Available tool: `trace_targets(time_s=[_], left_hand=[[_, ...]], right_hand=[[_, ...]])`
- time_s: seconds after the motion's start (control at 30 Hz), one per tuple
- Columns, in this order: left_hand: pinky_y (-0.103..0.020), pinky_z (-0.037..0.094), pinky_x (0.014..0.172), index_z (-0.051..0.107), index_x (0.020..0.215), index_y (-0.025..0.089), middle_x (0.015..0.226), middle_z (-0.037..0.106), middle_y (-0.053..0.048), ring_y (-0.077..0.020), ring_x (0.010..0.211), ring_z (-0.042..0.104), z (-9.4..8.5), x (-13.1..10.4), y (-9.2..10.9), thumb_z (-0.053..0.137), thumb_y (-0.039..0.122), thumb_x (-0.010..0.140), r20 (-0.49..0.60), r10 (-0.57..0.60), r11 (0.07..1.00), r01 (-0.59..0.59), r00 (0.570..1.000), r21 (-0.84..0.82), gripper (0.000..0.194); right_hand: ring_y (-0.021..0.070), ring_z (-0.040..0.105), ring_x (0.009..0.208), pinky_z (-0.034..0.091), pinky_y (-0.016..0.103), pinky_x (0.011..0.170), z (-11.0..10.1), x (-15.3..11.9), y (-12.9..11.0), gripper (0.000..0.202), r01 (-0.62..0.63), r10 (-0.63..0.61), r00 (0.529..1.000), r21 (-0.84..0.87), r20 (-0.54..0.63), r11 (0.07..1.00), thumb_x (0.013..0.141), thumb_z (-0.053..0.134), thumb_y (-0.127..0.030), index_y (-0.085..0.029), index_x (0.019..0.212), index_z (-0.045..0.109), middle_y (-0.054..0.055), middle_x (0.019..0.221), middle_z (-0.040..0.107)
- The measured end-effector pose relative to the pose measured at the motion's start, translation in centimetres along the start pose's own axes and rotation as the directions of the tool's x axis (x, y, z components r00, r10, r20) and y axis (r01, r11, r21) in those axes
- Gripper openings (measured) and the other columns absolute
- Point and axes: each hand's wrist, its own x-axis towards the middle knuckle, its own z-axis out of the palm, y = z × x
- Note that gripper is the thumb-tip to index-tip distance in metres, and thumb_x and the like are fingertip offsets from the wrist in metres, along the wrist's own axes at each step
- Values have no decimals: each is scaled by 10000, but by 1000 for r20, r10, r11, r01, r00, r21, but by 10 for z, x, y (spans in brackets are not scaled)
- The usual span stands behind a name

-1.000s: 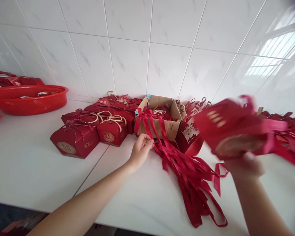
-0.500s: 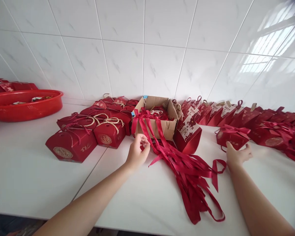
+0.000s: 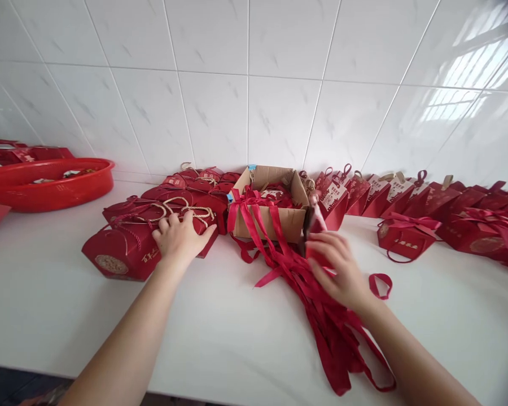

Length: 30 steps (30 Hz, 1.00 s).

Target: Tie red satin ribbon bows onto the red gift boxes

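My left hand (image 3: 180, 239) lies over the front of a red gift box (image 3: 205, 245) with a gold cord, fingers spread and thumb out along its right side. Another red gift box (image 3: 118, 256) with a red cord stands just left of it. My right hand (image 3: 338, 270), slightly blurred, grips the lower part of a tall red and white gift box (image 3: 316, 220), now turned nearly edge-on beside the carton. Below this hand runs a bundle of red ribbons (image 3: 288, 259), which hangs from the cardboard carton (image 3: 290, 223) and spreads over the table.
A red plastic basin (image 3: 71, 186) with small items in it stands at the left. Tall red gift boxes (image 3: 376, 194) line the wall on the right. Nearer stands a red box with a ribbon bow (image 3: 406, 239). The white table (image 3: 220, 338) ends at a front edge below.
My left hand has moved left from the ribbons onto the gold-corded box. My right hand has left the bow-tied box, moved left and taken hold of the tall gift box, which has turned.
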Motion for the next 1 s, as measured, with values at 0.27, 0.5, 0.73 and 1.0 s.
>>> trace_targets(time_s=[0.27,0.5,0.73,1.0], left_hand=[[-563,331,964,532,1287,242,1227,446,-215,-476,1215,362,-13,-10,6,477,657,737,86,67,998,-68,994,9,691],[-478,443,879,544,1193,325,1079,430,-96,-363,1055,541,-27,-17,7,441,763,726,243,311,944,-269,919,-191,648],[-357,478,751,571,1064,315,1079,468,-41,-232,850,605,-32,-21,9,470,750,729,270,383,897,-287,883,-335,558],[-380,439,755,486,922,248,1080,580,-38,-303,1005,540,-31,-25,17,540,463,709,210,401,907,-356,892,-223,308]], right_hand=[[223,515,1084,509,386,883,11,-4,-29,307,-36,-1,956,123,292,992,906,511,-187,-209,1204,579,107,1230,537],[244,598,967,487,452,866,22,-9,-26,227,-186,141,779,11,611,982,864,597,-262,-232,1077,671,42,1062,667],[192,618,971,491,383,850,16,-3,-24,153,-312,244,913,175,327,934,920,520,-285,-226,1000,637,35,1062,665],[169,633,950,541,310,831,27,-11,-11,404,-410,399,910,105,108,906,893,547,-330,-222,1279,497,103,1303,513]])
